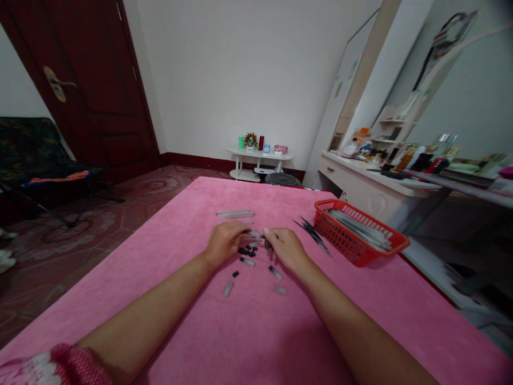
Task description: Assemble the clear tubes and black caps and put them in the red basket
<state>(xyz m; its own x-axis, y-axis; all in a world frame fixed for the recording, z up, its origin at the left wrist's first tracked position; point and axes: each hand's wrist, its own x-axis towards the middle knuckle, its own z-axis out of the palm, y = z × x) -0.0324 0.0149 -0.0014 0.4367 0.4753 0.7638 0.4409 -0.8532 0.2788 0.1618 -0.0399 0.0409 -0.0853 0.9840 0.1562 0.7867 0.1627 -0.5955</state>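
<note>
My left hand (227,240) and my right hand (285,247) are close together over the pink cloth, both with fingers closed. Between them runs a thin clear tube (254,233) with a dark end, blurred by motion. My left fingers grip its left part and my right fingertips pinch the dark end at the right. Just below lie several small black caps (246,251). Nearer to me are short clear pieces with black ends, one at the centre (247,262) and one at the right (276,273), and plain clear pieces (228,289). Long clear tubes (234,214) lie beyond my left hand.
A red plastic basket (363,260) holding many long clear tubes stands at the table's right side. Thin black sticks (311,232) lie beside it. A dressing table (360,179) with bottles is at the right, a folding chair (44,160) at the left.
</note>
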